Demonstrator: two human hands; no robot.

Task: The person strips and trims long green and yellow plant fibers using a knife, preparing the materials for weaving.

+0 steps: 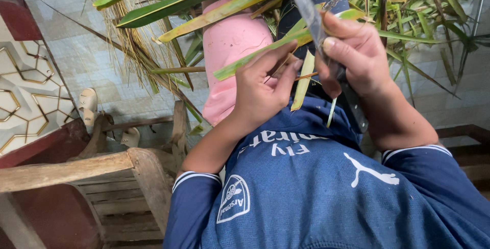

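Stripping a long green leaf point(265, 50) with a knife point(311, 17) is the step in hand, as I judge it. My left hand point(263, 88) is closed around the leaf, thumb and fingers pinching it just beside the blade. My right hand point(352, 55) is wrapped tight on the knife, thumb pressed along the flat, point angled up and away from me. The leaf runs across my lap, over a pink cloth point(229, 55), its far end among cut leaves point(418, 19) on the floor. Next, I reckon, calls for a steady draw along the leaf, keeping my left fingers clear of the edge
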